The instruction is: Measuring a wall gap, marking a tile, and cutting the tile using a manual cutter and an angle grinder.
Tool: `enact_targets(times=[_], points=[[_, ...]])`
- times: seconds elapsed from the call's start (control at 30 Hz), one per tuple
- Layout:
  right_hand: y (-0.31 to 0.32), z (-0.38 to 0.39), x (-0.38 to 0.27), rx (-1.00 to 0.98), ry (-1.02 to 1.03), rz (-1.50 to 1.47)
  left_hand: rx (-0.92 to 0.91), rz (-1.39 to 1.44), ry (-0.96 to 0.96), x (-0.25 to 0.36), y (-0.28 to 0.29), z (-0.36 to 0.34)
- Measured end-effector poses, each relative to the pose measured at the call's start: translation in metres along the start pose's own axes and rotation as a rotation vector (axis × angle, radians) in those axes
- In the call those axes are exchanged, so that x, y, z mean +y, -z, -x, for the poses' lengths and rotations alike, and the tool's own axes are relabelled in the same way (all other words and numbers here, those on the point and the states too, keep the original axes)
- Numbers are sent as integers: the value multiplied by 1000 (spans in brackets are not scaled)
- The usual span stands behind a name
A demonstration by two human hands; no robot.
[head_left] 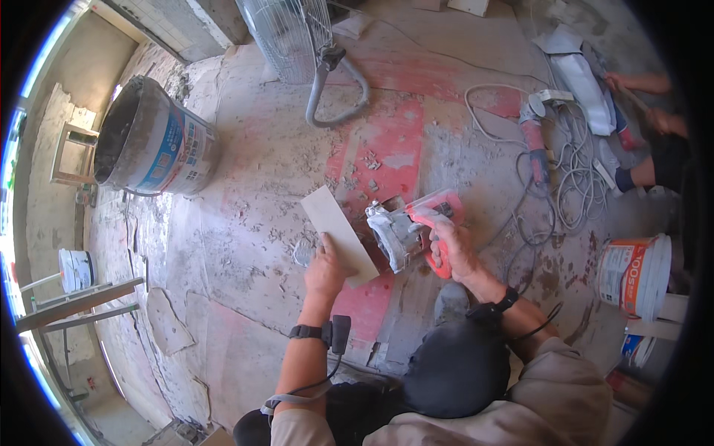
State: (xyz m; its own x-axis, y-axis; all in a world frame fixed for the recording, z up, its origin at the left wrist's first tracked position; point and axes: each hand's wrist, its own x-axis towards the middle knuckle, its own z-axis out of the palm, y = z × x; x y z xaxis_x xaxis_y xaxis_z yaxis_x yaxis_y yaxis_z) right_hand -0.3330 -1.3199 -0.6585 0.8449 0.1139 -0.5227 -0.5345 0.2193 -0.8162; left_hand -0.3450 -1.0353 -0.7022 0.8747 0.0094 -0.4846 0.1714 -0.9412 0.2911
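Pale rectangular ceramic tile [339, 233] lies flat on the dusty floor, pinned at its near end by the left hand [325, 271], fingers spread on top. Just right of it, the right hand [454, 251] is wrapped tight around the handle of an orange handheld tile cutter [413, 227], its dust-caked blade guard meeting the tile's edge. Should the tile shift under that light hold, the blade could likely jump toward the nearby fingers. Beyond lie a second grinder [532, 141], tangled white cords [576, 178] and a grey bucket [152, 141].
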Motion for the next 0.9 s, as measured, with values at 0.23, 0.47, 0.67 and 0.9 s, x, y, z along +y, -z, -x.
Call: enact_targets(times=[0.23,0.47,0.67,0.9], points=[[-17,-2,16,-66,71,53,38,-8,17,-2,-6,2],[-39,-12,-1,-60,154,51,71,-7,-1,-3,-7,3],[-42,-23,4,-2,161,38,74,21,-12,-2,-6,2],[-42,-15,5,-21,144,86,93,69,2,-3,-10,1]])
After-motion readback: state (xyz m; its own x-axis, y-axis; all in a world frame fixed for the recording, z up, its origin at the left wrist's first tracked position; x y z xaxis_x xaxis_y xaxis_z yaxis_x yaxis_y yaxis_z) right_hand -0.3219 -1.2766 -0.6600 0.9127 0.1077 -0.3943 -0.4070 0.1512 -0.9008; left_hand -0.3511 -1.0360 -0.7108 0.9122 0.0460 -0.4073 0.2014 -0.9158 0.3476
